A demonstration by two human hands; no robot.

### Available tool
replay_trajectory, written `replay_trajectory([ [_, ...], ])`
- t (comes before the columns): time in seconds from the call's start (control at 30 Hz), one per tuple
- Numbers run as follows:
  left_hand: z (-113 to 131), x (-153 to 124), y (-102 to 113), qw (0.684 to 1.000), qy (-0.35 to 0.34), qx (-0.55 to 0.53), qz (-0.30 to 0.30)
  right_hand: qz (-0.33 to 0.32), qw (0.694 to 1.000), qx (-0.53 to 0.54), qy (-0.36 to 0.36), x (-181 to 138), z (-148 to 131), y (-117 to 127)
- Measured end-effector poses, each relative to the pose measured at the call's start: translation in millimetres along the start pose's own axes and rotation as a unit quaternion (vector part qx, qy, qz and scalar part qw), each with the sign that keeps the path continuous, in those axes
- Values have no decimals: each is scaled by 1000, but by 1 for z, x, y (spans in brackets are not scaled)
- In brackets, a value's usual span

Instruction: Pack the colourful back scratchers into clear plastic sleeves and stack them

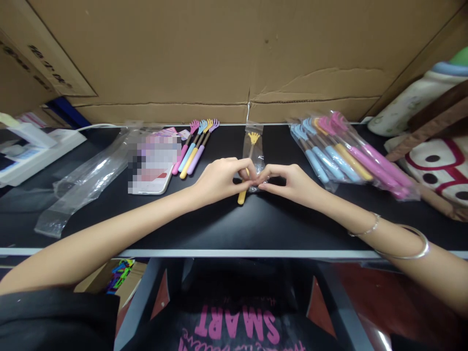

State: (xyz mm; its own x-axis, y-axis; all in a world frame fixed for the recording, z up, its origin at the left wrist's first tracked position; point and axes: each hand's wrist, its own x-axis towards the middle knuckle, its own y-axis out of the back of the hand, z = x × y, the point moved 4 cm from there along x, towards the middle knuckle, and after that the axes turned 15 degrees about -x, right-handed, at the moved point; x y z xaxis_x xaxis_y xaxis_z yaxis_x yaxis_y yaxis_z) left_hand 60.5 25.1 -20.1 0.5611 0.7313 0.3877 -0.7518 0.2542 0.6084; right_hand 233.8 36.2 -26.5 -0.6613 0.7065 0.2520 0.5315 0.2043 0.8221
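A yellow hand-shaped back scratcher [253, 138] lies partly inside a clear plastic sleeve [259, 152] in the middle of the black table. Its yellow handle end [242, 197] sticks out below my fingers. My left hand [221, 179] is closed in a pinch at the sleeve's lower part, its fingers over the scratcher's handle. From the other side my right hand [292, 181] pinches the sleeve, thumb and forefinger meeting the left fingertips. The exact grip is partly hidden by the fingers.
Several unwrapped back scratchers [193, 151] lie left of centre, beside a phone [153, 183]. Empty clear sleeves [91, 168] and a power strip [44, 151] are farther left. Wrapped scratchers [336, 151], a bottle [409, 105] and a patterned bag [438, 161] are at right. Cardboard [175, 58] stands behind.
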Motion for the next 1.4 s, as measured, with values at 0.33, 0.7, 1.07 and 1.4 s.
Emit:
replay_trajectory([
  [0.33,-11,-1,-6,998,-16,-51,28,50,998,-14,39,1,6,-7],
  [0.7,-8,-6,3,972,-108,206,23,33,979,-156,125,-1,3,-7],
  [1.07,-6,-7,15,948,-181,258,-49,-96,958,-231,141,-14,1,0],
  [1.4,-13,-9,16,946,-182,262,-64,-201,945,-247,72,-21,5,-1],
])
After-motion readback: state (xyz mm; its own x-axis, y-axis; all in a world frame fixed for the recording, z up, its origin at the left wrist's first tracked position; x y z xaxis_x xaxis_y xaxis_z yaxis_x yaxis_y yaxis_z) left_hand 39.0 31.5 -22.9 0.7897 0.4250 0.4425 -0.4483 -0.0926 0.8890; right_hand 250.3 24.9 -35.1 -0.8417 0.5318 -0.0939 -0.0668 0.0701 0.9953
